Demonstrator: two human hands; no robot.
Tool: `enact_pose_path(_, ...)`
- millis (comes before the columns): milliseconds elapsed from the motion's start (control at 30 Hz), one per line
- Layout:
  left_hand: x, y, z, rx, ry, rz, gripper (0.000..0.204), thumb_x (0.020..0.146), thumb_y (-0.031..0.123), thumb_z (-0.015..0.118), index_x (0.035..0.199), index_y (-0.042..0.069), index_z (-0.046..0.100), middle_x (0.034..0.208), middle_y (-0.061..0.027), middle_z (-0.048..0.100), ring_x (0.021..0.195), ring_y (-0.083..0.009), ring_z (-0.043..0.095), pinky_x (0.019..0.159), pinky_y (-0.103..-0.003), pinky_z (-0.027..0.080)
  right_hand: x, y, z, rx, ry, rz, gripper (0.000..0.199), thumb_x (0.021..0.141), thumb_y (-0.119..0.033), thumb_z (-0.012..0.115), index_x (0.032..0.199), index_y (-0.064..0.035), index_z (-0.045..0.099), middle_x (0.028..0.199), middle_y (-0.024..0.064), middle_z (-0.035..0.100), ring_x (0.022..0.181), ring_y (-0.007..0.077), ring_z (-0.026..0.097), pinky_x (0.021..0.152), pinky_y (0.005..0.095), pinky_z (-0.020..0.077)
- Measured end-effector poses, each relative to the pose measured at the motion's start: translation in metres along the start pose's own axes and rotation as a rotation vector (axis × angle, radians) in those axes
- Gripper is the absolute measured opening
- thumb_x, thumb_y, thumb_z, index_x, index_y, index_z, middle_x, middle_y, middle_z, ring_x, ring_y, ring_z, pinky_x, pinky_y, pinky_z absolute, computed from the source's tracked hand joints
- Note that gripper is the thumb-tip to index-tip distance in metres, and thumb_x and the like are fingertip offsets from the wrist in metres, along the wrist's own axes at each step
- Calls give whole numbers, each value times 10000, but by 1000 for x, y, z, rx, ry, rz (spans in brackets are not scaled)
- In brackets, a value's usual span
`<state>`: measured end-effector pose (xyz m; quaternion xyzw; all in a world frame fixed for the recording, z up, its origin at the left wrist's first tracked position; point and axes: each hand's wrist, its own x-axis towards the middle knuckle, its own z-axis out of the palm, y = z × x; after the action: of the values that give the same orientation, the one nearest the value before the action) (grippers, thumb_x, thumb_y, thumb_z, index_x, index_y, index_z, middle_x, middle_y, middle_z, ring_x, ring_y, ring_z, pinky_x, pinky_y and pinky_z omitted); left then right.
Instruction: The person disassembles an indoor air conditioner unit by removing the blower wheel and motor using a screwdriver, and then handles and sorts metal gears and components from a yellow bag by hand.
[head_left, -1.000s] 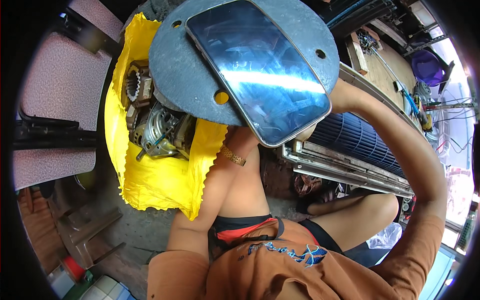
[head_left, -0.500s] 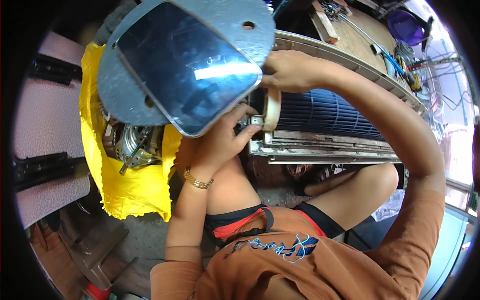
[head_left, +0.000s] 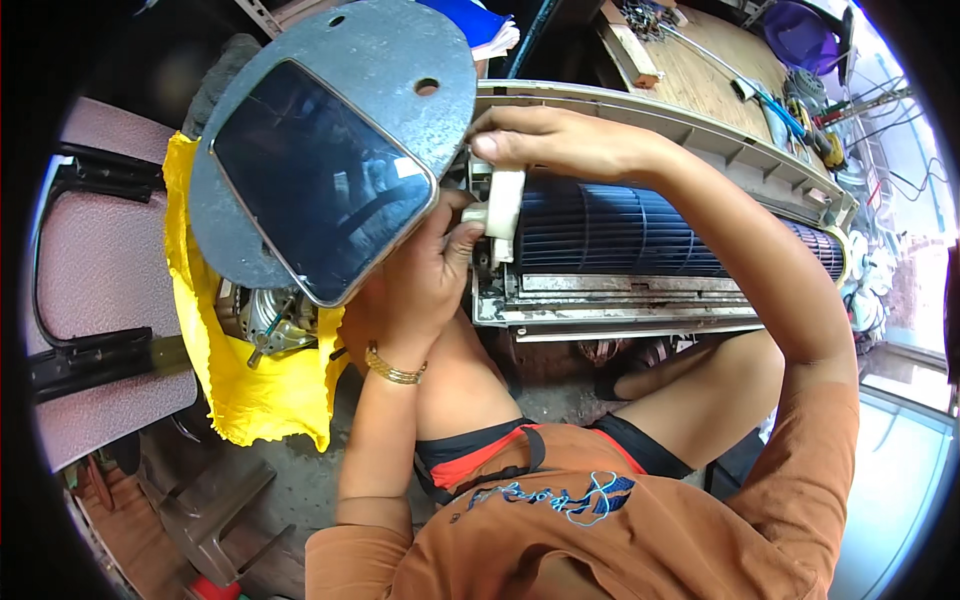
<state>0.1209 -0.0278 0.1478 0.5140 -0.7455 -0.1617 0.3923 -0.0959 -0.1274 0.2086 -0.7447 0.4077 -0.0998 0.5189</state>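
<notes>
Hands at left end of stripped indoor air-conditioner unit (head_left: 640, 300), both closed on small cream plastic end piece (head_left: 500, 210) beside dark blue cylindrical blower wheel (head_left: 640, 235). Right hand (head_left: 550, 140) pinching piece from above, thumb and fingers pressed together on its top edge; left hand (head_left: 420, 280) curled below, fingertips gripping its lower lug. Piece judged light, stiff, smooth, somewhat brittle at thin tabs; best held by thicker body, not by tabs. Blower blades judged thin and fragile; dirty metal tray edges likely sharp. No package or sign legible: pale sticker on glass of grey oval plate (head_left: 330, 160), upper left; yellow cloth (head_left: 250, 370) under small motor (head_left: 270, 320), left; purple tub (head_left: 800, 35) on wooden desk (head_left: 700, 70), upper right.
</notes>
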Motion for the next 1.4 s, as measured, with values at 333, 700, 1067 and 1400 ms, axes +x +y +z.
enact_pose_path(333, 17, -3, 14, -1005, 3, -302, 406, 1093, 381, 470, 1200, 23, 627, 1011, -86, 698, 858, -134, 664, 776, -314, 566, -27, 13, -20, 249, 145, -227, 654, 958, -590, 628, 1196, 19, 635, 960, 102, 704, 807, 138, 689, 725, 273, 569)
enact_pose_path(700, -2, 4, 20, -641, 47, -191, 192, 1001, 146, 609, 1143, 41, 684, 1122, -24, 657, 1071, -119, 583, 934, -280, 454, -67, 15, -17, 642, 477, 70, 741, 1014, -657, 436, 1302, 14, 566, 862, 181, 728, 628, 247, 740, 497, 311, 624)
enact_pose_path(1067, -24, -19, 24, -263, 30, -112, 257, 895, 157, 699, 1134, 61, 696, 1215, -131, 607, 1163, -300, 540, 1053, -418, 386, -148, 155, -236, 551, 1074, 337, 445, 1020, -435, 583, 1218, -38, 604, 966, 102, 698, 699, 167, 673, 566, 291, 541)
enact_pose_path(1400, -5, 0, 2, -135, -168, 58, 682, 704, 221, 866, 1327, 120, 608, 1333, -129, 507, 1251, -318, 501, 1082, -417, 392, -172, 69, -72, -713, 730, -171, 705, 776, -360, 839, 1347, -34, 585, 1309, 179, 625, 1147, 343, 606, 989, 462, 480)
